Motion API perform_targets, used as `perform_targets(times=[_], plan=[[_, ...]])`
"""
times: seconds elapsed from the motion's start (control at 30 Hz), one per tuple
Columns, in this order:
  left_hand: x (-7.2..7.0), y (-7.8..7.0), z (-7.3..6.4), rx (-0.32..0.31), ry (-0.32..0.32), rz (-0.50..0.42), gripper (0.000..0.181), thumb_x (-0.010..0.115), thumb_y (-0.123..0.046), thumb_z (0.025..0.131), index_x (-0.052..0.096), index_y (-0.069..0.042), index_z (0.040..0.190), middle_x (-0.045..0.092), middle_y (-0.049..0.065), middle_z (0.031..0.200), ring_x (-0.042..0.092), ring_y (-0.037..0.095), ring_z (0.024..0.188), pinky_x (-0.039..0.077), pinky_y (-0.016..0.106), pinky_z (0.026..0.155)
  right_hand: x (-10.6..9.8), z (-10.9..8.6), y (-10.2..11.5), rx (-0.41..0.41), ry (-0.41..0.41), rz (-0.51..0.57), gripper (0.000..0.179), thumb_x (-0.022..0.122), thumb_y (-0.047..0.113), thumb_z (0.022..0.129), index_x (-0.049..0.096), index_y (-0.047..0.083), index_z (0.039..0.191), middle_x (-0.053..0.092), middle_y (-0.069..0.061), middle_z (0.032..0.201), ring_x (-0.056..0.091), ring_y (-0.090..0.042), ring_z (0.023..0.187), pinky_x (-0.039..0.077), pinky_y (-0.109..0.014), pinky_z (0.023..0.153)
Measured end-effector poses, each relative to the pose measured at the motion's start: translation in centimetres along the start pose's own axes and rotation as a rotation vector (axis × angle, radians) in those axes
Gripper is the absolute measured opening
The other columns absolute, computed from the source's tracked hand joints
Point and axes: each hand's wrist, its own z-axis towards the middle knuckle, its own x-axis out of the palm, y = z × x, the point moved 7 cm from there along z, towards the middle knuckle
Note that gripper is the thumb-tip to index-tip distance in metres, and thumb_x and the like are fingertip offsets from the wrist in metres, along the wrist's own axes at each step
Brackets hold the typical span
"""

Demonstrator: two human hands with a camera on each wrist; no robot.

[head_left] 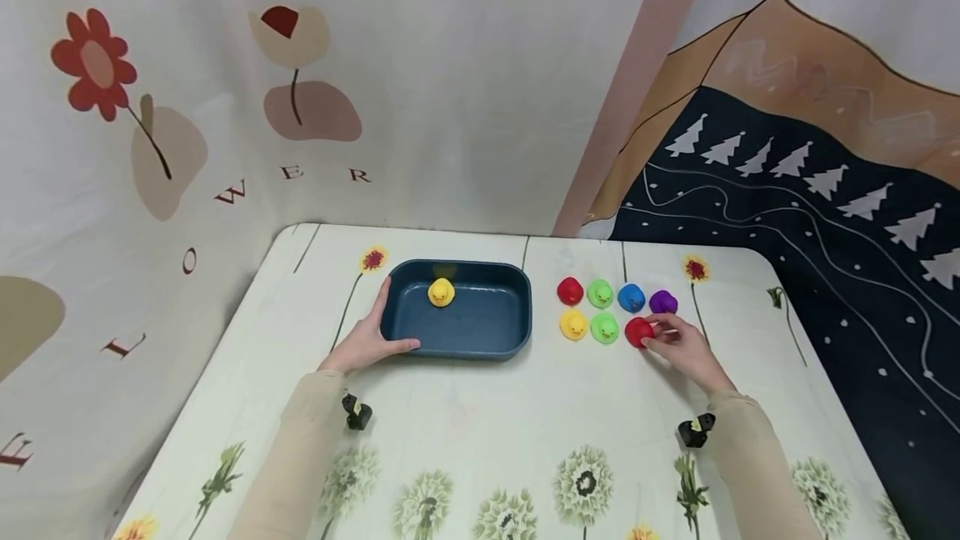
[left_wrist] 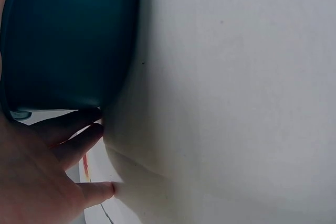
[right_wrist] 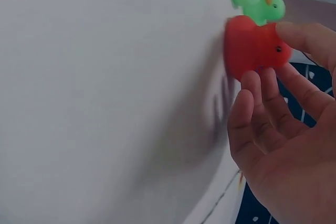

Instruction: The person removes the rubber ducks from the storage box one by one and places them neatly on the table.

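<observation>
My left hand (head_left: 369, 344) rests at the near left corner of a dark blue rectangular tray (head_left: 480, 352), its thumb along the front side and straight fingers along the left side. In the left wrist view, those spread fingers (left_wrist: 86, 137) touch the tray wall (left_wrist: 73, 40) and the tablecloth. A yellow toy duck (head_left: 441, 292) sits inside, near the back. To the right, my right hand (head_left: 681, 347) pinches a red toy duck (head_left: 639, 331) at the right end of the front row. The right wrist view shows thumb and fingertips against this red duck (right_wrist: 252, 48).
Beside the held duck stand a green duck (head_left: 604, 327) and a yellow duck (head_left: 573, 324). Behind them, a row holds a red (head_left: 570, 291), green (head_left: 600, 293), blue (head_left: 632, 297) and purple duck (head_left: 663, 302). Printed curtains border the flowered tablecloth (head_left: 480, 432).
</observation>
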Motion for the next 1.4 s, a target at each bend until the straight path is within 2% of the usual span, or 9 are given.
perform_targets(times=[0.1,0.2,0.33,0.43,0.63,0.77,0.9,1.17,1.4], plan=[[0.2,0.0,-0.2,0.0,0.007,-0.002,0.118,0.078,-0.04,0.081,-0.015,-0.031,0.153,0.001,0.02,0.159,0.021,0.05,0.137,0.025,0.063,0.105,-0.4,-0.2,0.4,0.015,0.02,0.028,0.043,0.066,0.013,0.092,0.052,-0.003,0.129,0.056,-0.021,0.114,0.054,-0.036,0.102,0.051,-0.033,0.075],[0.2,0.0,-0.2,-0.004,0.002,-0.008,0.119,0.079,-0.039,0.08,-0.015,-0.032,0.153,0.001,0.019,0.16,0.02,0.049,0.138,0.025,0.063,0.106,-0.9,-0.1,1.4,-0.02,0.017,0.05,0.043,0.064,0.01,0.093,0.05,-0.005,0.13,0.054,-0.023,0.115,0.054,-0.036,0.102,0.051,-0.034,0.075],[0.0,-0.2,-0.1,0.003,-0.007,-0.011,0.118,0.079,-0.039,0.08,-0.014,-0.032,0.153,0.0,0.017,0.16,0.018,0.047,0.139,0.024,0.063,0.106,-1.3,0.3,2.9,-0.07,-0.002,0.04,0.041,0.064,0.011,0.093,0.052,-0.007,0.128,0.054,-0.025,0.115,0.054,-0.034,0.099,0.051,-0.028,0.073],[-0.2,-0.3,-0.1,0.001,-0.002,-0.009,0.119,0.079,-0.04,0.08,-0.014,-0.032,0.153,-0.001,0.016,0.16,0.016,0.047,0.14,0.023,0.064,0.106,-1.3,0.6,3.8,-0.071,-0.001,0.013,0.041,0.065,0.013,0.092,0.054,-0.006,0.127,0.055,-0.024,0.114,0.054,-0.032,0.098,0.05,-0.025,0.072],[-0.1,-0.3,0.0,-0.002,0.005,0.001,0.119,0.078,-0.041,0.08,-0.014,-0.03,0.154,-0.002,0.017,0.16,0.015,0.048,0.14,0.023,0.064,0.106,-0.4,1.2,5.7,-0.103,0.105,0.009,0.039,0.065,0.013,0.093,0.056,-0.006,0.126,0.054,-0.025,0.122,0.056,-0.034,0.1,0.05,-0.03,0.077],[-0.1,-0.2,0.0,-0.003,-0.001,0.003,0.117,0.078,-0.037,0.082,-0.013,-0.029,0.154,-0.001,0.016,0.16,0.016,0.047,0.14,0.023,0.063,0.106,0.2,1.6,6.9,-0.15,0.161,0.029,0.038,0.066,0.01,0.092,0.056,-0.009,0.124,0.054,-0.027,0.122,0.058,-0.035,0.099,0.052,-0.027,0.075],[-0.1,-0.2,0.0,0.002,-0.004,0.004,0.116,0.078,-0.036,0.082,-0.013,-0.029,0.154,-0.001,0.018,0.16,0.016,0.047,0.14,0.023,0.063,0.106,0.7,1.9,7.8,-0.167,0.183,0.031,0.038,0.066,0.011,0.092,0.057,-0.007,0.124,0.057,-0.026,0.118,0.058,-0.035,0.099,0.052,-0.025,0.075],[-0.1,-0.1,0.0,-0.001,-0.006,0.005,0.117,0.078,-0.037,0.082,-0.013,-0.029,0.154,0.0,0.018,0.16,0.016,0.047,0.14,0.022,0.063,0.106,1.8,2.4,9.8,-0.179,0.194,0.019,0.035,0.063,0.01,0.093,0.058,-0.004,0.125,0.06,-0.023,0.115,0.058,-0.031,0.1,0.049,-0.037,0.087],[-0.2,-0.1,0.1,-0.003,0.003,0.006,0.117,0.078,-0.039,0.081,-0.014,-0.029,0.154,0.0,0.019,0.16,0.018,0.048,0.139,0.023,0.064,0.106,3.2,3.1,11.1,-0.169,0.249,0.043,0.034,0.062,0.01,0.093,0.058,-0.002,0.125,0.06,-0.02,0.115,0.058,-0.031,0.102,0.049,-0.034,0.086]])
